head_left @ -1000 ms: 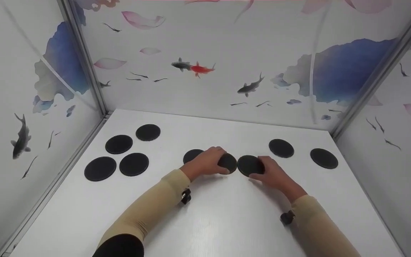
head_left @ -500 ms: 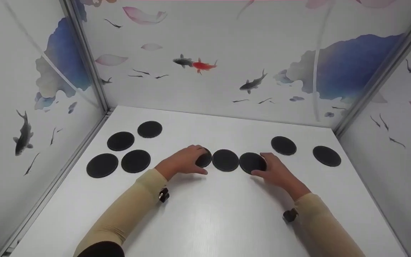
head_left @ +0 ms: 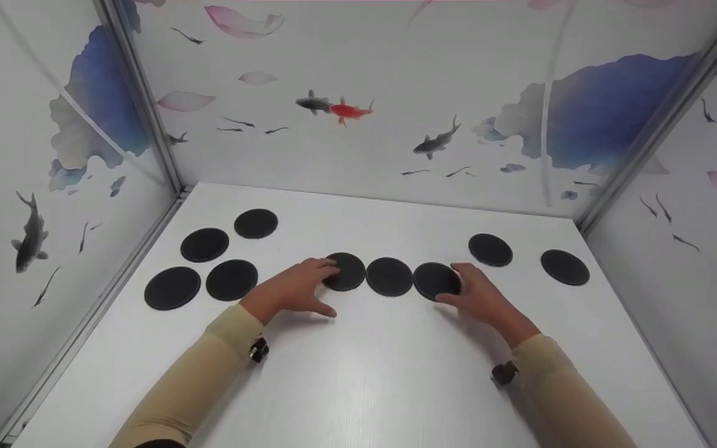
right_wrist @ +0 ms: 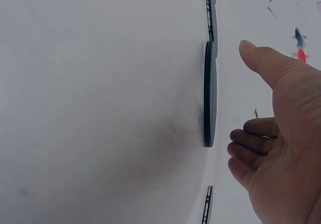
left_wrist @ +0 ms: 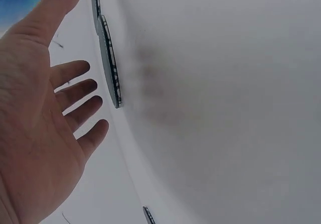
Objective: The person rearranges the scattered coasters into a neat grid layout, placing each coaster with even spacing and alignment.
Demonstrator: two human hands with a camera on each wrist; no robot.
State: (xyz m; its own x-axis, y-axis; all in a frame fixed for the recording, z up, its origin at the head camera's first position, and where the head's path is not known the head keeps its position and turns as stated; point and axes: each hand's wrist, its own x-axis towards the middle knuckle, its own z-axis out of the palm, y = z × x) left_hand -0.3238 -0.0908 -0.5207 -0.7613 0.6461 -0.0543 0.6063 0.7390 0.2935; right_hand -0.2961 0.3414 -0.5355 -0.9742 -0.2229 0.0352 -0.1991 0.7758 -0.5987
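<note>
Black disc (head_left: 347, 272) lies partly under the left hand's (head_left: 299, 287) fingers (head_left: 326, 271).

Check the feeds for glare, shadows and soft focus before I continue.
Head: pale sheen on the white table toward the bottom, soft shadows near the left hand and right hand, black discs clear-edged. Left wrist: blurry, banded shadow on the white table. Right wrist: smudgy shadow there too, black discs nearly edge-on.

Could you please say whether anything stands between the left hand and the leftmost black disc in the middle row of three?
Nothing visible stands between the left hand and that black disc: the fingers overlap its left edge in the head view, and the middle disc lies beyond it.
</note>
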